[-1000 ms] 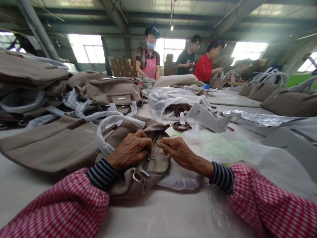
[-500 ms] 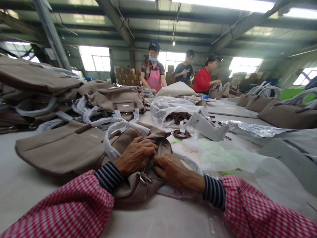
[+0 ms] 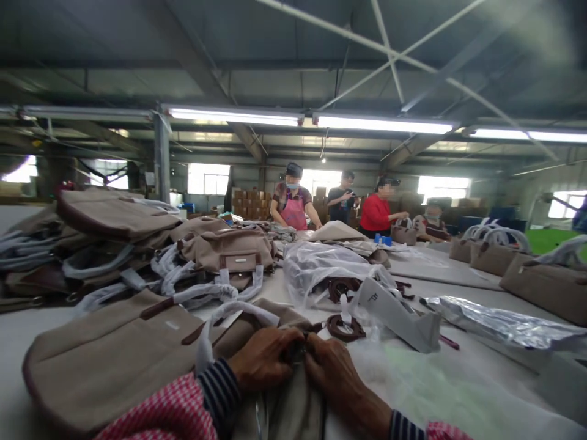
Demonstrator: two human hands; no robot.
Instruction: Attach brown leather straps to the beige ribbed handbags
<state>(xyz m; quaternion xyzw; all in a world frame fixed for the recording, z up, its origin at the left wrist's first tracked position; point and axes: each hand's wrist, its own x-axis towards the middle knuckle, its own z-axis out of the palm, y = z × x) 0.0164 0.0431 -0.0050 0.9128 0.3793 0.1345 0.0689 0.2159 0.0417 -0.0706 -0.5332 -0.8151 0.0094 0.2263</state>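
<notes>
A taupe handbag (image 3: 296, 406) with ribbed fabric and white-wrapped handles lies on the table in front of me. My left hand (image 3: 268, 360) is closed on its upper edge, fingers curled and thumb pressed in. Close beside it, my right hand (image 3: 337, 379) pinches the same edge from the other side. Something small and dark shows between the fingertips, too blurred to name. Left of my hands, a second taupe bag (image 3: 105, 354) with dark brown trim lies flat. Just beyond my right hand is a coiled brown strap (image 3: 345, 328) with a white tie.
Bags are heaped at the left (image 3: 119, 214). Ahead lie a clear plastic bag (image 3: 316, 269) holding brown straps, a white card box (image 3: 394, 315) and silver foil (image 3: 499, 321). Finished-looking bags (image 3: 545, 287) stand at the right. Several people are beyond the table, one in a pink apron (image 3: 293, 214).
The view has tilted up, so everything sits lower in the picture. Both hands have shifted along the handbag's opening, and their fingertips are now close together at its edge.
</notes>
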